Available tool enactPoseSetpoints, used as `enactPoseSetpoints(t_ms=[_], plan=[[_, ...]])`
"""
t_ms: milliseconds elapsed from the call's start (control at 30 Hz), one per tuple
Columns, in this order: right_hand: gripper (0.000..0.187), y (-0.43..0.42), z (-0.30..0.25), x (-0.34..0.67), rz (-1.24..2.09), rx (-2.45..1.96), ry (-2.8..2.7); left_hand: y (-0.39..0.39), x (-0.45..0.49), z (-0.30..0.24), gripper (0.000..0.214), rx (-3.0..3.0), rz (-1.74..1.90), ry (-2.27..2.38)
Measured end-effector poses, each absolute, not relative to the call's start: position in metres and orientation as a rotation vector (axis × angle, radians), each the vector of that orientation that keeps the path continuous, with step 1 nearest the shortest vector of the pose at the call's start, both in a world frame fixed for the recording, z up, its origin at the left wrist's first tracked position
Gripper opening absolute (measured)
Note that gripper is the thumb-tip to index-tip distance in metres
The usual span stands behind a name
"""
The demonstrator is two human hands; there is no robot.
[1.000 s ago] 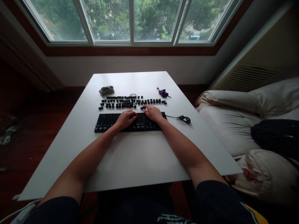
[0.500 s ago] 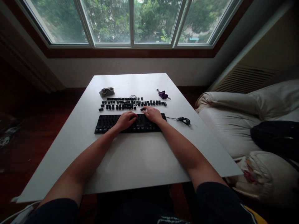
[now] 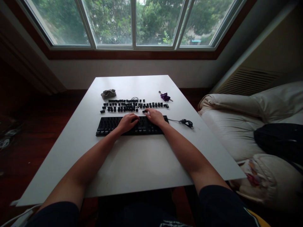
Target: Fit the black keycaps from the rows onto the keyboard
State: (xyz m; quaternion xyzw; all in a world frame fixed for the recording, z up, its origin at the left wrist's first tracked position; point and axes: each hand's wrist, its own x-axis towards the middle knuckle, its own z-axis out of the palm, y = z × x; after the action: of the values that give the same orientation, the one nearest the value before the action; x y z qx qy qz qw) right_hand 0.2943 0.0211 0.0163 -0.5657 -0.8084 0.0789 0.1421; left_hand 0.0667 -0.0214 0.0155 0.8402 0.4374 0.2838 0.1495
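A black keyboard [image 3: 109, 125] lies across the middle of the white table [image 3: 132, 164]. My left hand [image 3: 127, 122] rests on the keyboard's middle with its fingers curled down onto it. My right hand [image 3: 155, 116] lies on the keyboard's right part, fingertips reaching over the far edge and touching a loose black keycap [image 3: 144, 111]. Behind the keyboard, several loose black keycaps [image 3: 123, 105] sit in rows.
A crumpled grey cloth [image 3: 108, 93] lies at the back left of the keycaps, a purple tool [image 3: 165, 96] at the back right. The keyboard's coiled cable [image 3: 186, 122] lies to the right. A white cushioned seat [image 3: 251, 126] with a dark bag [image 3: 279, 138] stands beside the table.
Both hands stay on the keyboard. The view has tilted down slightly, so everything sits a little lower in the picture.
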Motion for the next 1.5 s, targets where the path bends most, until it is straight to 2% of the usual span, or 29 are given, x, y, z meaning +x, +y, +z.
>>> enactPoseSetpoints(t_ms=[367,833,1133,1400,1500], plan=[[0.036,0.02,0.019,0.294,0.237,-1.646,-2.303,-0.021,0.067,0.015,0.021,2.401,0.819,1.272],[0.059,0.019,0.03,0.302,0.165,-1.595,-1.692,-0.022,0.065,0.016,0.02,2.455,0.796,1.245],[0.057,0.034,0.016,0.309,0.139,-1.388,-1.46,-0.019,0.061,0.013,0.021,2.59,0.729,1.284],[0.05,0.04,0.017,0.32,0.228,-1.346,-1.264,-0.02,0.062,0.013,0.021,2.643,0.704,1.285],[0.054,0.041,0.023,0.321,0.441,-1.219,-1.147,-0.02,0.062,0.012,0.021,2.669,0.684,1.295]])
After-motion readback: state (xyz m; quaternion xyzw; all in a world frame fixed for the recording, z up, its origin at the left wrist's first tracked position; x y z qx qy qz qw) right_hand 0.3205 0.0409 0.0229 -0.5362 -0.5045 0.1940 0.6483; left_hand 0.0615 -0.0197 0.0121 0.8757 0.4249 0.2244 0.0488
